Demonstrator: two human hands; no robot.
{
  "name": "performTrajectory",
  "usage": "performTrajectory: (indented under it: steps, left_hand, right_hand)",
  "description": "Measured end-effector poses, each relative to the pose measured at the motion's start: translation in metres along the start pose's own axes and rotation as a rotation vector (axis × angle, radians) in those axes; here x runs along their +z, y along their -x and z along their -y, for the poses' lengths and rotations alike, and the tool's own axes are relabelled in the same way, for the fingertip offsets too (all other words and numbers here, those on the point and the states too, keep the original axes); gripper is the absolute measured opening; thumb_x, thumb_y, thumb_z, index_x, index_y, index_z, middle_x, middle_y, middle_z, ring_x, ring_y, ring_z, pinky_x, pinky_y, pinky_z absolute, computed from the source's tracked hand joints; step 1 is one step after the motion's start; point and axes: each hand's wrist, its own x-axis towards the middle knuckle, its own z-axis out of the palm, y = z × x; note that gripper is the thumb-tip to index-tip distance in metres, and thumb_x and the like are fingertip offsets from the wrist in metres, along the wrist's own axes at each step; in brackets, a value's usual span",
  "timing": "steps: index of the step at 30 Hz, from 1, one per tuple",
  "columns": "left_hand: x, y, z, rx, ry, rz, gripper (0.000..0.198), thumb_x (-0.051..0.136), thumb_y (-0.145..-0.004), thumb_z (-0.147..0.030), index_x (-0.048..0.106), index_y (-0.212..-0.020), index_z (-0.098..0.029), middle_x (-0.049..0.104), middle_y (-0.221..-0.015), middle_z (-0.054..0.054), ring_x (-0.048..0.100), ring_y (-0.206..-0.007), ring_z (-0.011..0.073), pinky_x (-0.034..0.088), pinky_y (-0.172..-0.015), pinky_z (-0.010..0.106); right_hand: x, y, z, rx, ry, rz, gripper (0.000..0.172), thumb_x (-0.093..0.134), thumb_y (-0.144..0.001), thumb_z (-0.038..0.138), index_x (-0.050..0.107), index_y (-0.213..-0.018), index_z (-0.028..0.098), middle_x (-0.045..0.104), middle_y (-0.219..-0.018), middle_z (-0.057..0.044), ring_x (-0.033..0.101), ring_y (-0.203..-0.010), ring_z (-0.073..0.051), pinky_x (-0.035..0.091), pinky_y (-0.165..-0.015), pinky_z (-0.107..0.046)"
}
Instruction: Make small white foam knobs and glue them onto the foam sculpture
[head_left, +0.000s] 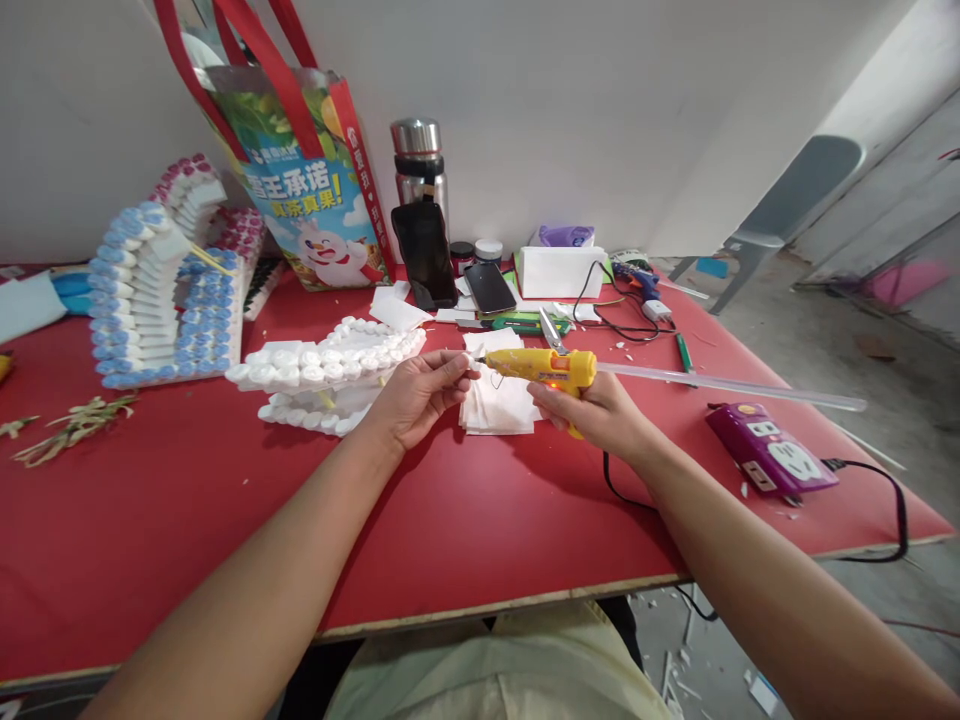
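Observation:
My right hand (589,408) is wrapped round a yellow hot glue gun (536,366), its red light lit. A long clear glue stick (735,385) sticks out of the gun's back. The nozzle points left and meets the fingertips of my left hand (427,392). Those fingers are pinched on a small white piece (472,366), mostly hidden by them. Below the gun lies a stack of white paper sheets (495,408). Just left of my left hand stands a white curved form covered in rolled white flowers (322,365).
Blue-and-white and pink flower-covered forms (172,300) and a shopping bag (307,190) stand at the back left. Behind the paper are a steel flask (417,150), two phones (424,255), scissors (551,330) and a white box (560,272). A purple power strip (772,450) lies at right, with cords.

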Motion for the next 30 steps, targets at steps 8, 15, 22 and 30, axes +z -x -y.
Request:
performTrajectory:
  steps: [8,15,22,30]
  left_hand:
    - [0.0008,0.0005,-0.0019,-0.001,0.003,0.010,0.020,0.087,-0.074,-0.019,0.073,-0.083,-0.007,0.073,-0.079,0.009,0.062,-0.057,0.0050,0.054,-0.055,0.012]
    - [0.0009,0.0001,-0.0011,0.002,0.006,0.021,0.024,0.089,-0.071,-0.021,0.074,-0.083,-0.008,0.073,-0.078,0.008,0.062,-0.057,0.0053,0.055,-0.054,0.012]
    - [-0.0014,0.0001,-0.0005,-0.006,0.017,-0.005,0.022,0.088,-0.073,-0.019,0.074,-0.085,-0.008,0.073,-0.078,0.008,0.062,-0.058,0.0051,0.056,-0.055,0.012]
    - [-0.0012,-0.0012,0.0011,-0.002,0.007,0.016,0.022,0.088,-0.072,-0.020,0.074,-0.084,-0.008,0.074,-0.078,0.008,0.062,-0.057,0.0049,0.056,-0.056,0.012]
  right_hand:
    - [-0.0025,0.0010,-0.0078,0.070,-0.035,-0.059,0.045,0.063,-0.092,0.055,0.057,-0.066,0.019,0.052,-0.055,0.002,0.048,-0.052,-0.011,0.044,-0.056,-0.028]
    - [-0.0027,0.0011,-0.0048,0.067,-0.045,-0.067,0.045,0.064,-0.092,0.054,0.055,-0.066,0.019,0.051,-0.056,0.002,0.049,-0.053,-0.011,0.044,-0.055,-0.028]
    - [-0.0012,0.0033,-0.0033,0.024,-0.001,-0.084,0.045,0.063,-0.092,0.053,0.055,-0.064,0.018,0.050,-0.057,0.001,0.049,-0.055,-0.012,0.042,-0.055,-0.028]
    - [0.0003,0.0005,-0.0019,-0.004,0.015,-0.009,0.042,0.061,-0.094,0.052,0.056,-0.069,0.018,0.050,-0.057,0.002,0.045,-0.051,-0.009,0.035,-0.048,-0.026]
